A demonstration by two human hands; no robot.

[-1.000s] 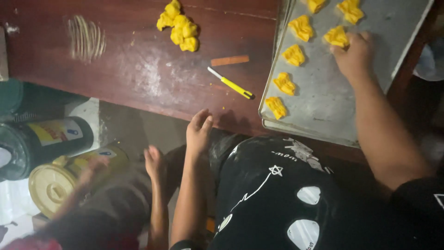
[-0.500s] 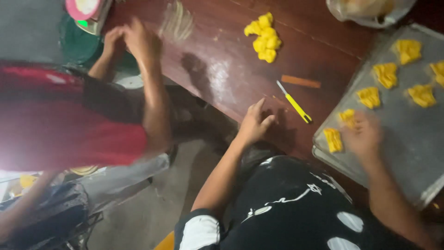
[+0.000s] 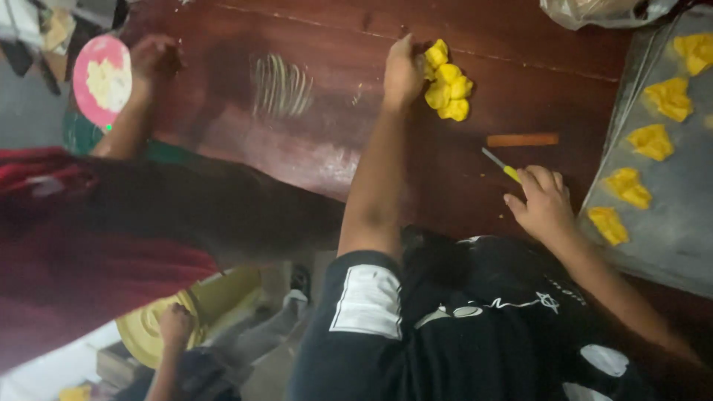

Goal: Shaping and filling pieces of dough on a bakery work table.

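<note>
My left hand (image 3: 401,70) stretches across the dark wooden table (image 3: 312,148) and touches the left side of a pile of yellow dough lumps (image 3: 445,89); its fingertips are hidden against the pile. Nearer to me, my right hand (image 3: 542,204) is closed over the yellow handle of a small knife (image 3: 499,165), whose blade sticks out to the upper left. A short orange stick (image 3: 522,139) lies just beyond the knife.
A grey baking tray (image 3: 668,223) on the right carries several shaped yellow dough pieces (image 3: 653,141). A person in red leans in at left, a hand (image 3: 152,59) beside a pink round lid (image 3: 104,78). A plastic bag (image 3: 594,11) lies top right, a yellow tin (image 3: 160,327) below.
My left hand went from the table's near edge out to the dough pile. My right hand left the tray and closed on the knife. The view swung left.
</note>
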